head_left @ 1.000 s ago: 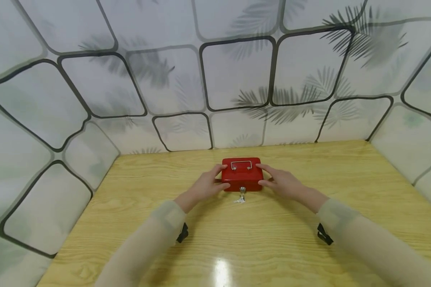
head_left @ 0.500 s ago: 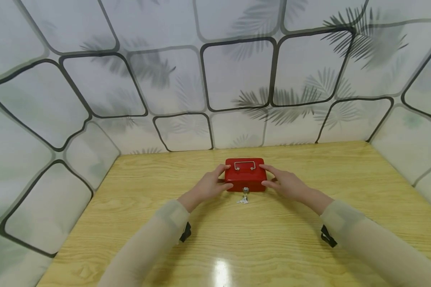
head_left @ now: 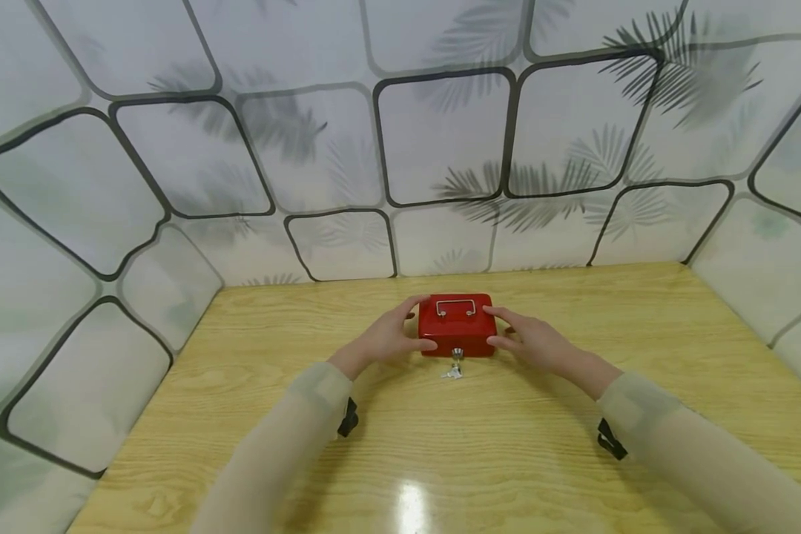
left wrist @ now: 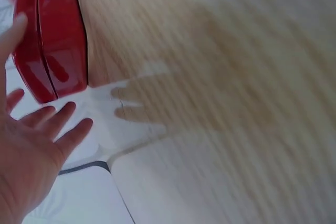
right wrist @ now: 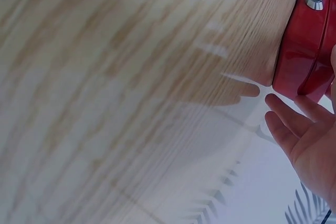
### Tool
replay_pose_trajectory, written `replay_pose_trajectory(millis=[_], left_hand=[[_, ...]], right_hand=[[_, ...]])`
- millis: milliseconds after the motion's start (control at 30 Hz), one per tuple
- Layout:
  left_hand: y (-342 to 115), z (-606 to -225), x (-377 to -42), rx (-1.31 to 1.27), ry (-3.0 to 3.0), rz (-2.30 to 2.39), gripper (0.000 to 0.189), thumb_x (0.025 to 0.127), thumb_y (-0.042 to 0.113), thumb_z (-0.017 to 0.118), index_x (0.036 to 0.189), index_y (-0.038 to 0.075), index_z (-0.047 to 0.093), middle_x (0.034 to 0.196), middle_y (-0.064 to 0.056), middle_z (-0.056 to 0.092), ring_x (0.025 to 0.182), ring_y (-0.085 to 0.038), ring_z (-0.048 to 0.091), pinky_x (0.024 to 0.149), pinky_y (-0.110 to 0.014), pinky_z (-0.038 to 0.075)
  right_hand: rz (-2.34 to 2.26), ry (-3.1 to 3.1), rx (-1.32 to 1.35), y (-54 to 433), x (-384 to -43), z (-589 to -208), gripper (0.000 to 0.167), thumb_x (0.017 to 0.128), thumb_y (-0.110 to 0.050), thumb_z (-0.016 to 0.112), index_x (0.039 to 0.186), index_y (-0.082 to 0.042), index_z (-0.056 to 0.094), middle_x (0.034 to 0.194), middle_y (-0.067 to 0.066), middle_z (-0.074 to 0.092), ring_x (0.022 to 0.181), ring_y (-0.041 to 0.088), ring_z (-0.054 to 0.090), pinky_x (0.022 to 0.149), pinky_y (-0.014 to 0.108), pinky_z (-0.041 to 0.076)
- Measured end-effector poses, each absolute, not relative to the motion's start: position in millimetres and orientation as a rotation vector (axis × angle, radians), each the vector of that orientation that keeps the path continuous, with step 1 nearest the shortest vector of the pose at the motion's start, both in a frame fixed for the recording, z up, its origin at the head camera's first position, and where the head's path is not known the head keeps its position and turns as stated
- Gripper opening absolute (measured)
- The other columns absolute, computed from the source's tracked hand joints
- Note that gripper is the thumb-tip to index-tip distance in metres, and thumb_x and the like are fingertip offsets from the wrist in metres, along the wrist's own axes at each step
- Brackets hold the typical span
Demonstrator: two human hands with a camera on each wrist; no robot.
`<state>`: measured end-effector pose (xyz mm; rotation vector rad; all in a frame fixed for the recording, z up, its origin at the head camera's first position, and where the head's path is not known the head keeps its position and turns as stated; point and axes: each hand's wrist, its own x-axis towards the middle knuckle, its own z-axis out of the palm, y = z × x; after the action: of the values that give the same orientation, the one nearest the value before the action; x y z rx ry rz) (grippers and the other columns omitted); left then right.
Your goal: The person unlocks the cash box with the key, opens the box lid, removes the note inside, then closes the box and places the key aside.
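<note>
A small red metal cash box lies lid down on the far part of the wooden table. A wire handle lies on its lid, and keys hang from the front lock. My left hand is at its left end, thumb at the front face and forefinger by the top edge; in the left wrist view the other fingers spread apart from the box. At the right end my right hand touches the lid with the forefinger and the front with the thumb, its remaining fingers loosely straight.
The pale wood table ends at a patterned wall covering close behind the box. More of that covering stands at the left and right sides. Black wrist straps show under both sleeves.
The box has shifted slightly to the right along with both hands. Over the last half second my left fingers have spread wider and moved off the lid's side, while the right hand has stayed in place.
</note>
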<state>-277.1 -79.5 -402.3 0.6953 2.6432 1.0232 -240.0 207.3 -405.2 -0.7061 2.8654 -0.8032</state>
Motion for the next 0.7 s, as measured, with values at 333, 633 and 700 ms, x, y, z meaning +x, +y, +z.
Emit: replay_pose_trajectory(millis=[333, 633, 700], left_hand=[[-72.7, -409.4, -289.5, 0.67, 2.547, 1.166, 0.091, 0.077, 0.03, 0.085, 0.151, 0.025, 0.031, 0.148, -0.004, 0.043, 0.135, -0.027, 0.039, 0.107, -0.049, 0.033], [-73.4, -410.2, -291.2, 0.635, 2.512, 1.206, 0.089, 0.077, 0.032, 0.084, 0.15, 0.027, 0.033, 0.149, -0.004, 0.041, 0.135, -0.027, 0.04, 0.109, -0.049, 0.03], [-73.5, -410.2, -290.7, 0.62, 2.502, 1.216, 0.089, 0.077, 0.031, 0.084, 0.15, 0.026, 0.033, 0.149, -0.005, 0.041, 0.135, -0.027, 0.04, 0.109, -0.049, 0.03]], right_hand=[[-0.815, 2.857, -0.687, 207.2, -240.0, -405.9, 0.064, 0.098, -0.035, 0.058, 0.149, -0.005, 0.034, 0.14, 0.027, 0.046, 0.113, 0.039, 0.058, 0.093, 0.055, 0.045], [-0.841, 2.85, -0.685, 207.6, -239.2, -406.3, 0.063, 0.099, -0.035, 0.057, 0.15, -0.007, 0.034, 0.144, 0.026, 0.043, 0.117, 0.04, 0.056, 0.094, 0.056, 0.045], [-0.843, 2.849, -0.687, 207.3, -239.5, -407.0, 0.063, 0.099, -0.035, 0.057, 0.15, -0.007, 0.034, 0.144, 0.026, 0.043, 0.117, 0.04, 0.056, 0.094, 0.056, 0.044]])
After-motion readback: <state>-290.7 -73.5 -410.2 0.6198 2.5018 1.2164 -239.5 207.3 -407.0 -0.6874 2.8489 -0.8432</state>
